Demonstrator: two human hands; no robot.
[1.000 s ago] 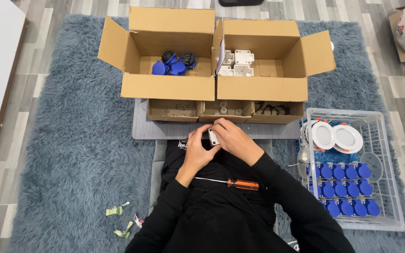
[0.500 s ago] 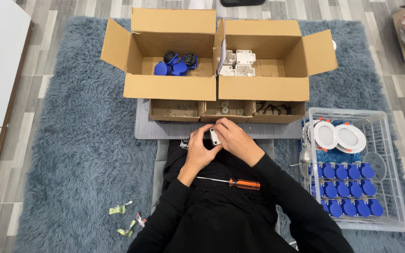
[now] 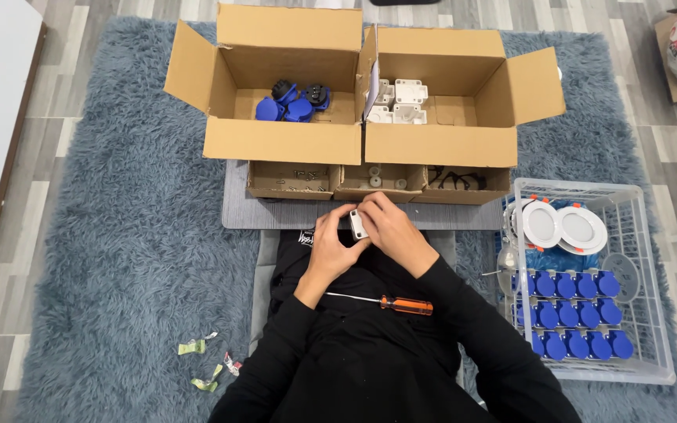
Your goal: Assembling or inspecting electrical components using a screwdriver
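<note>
Head view puts both of my hands together just in front of the grey mat (image 3: pixel 276 213), over my lap. My left hand (image 3: pixel 332 252) and right hand (image 3: pixel 392 233) meet around a small white plastic box (image 3: pixel 359 224), each grip closed on it from its own side, fingers curled over the edges so only its front face shows. An orange-handled screwdriver (image 3: pixel 389 302) lies across my black clothing just below the hands, touched by neither. Beyond the mat stand two open cardboard boxes: the left box (image 3: pixel 284 141) holds a few blue socket parts (image 3: pixel 290 103), the right box (image 3: pixel 440 145) several white housings (image 3: pixel 398 102). Three low cardboard trays (image 3: pixel 378 182) sit against their front walls. To my right, a white wire basket (image 3: pixel 652 313) holds rows of blue caps (image 3: pixel 570 313) and two round white light fittings (image 3: pixel 562 225). Small paper scraps (image 3: pixel 207 364) lie on the blue shag rug (image 3: pixel 119 258) to my left.
</note>
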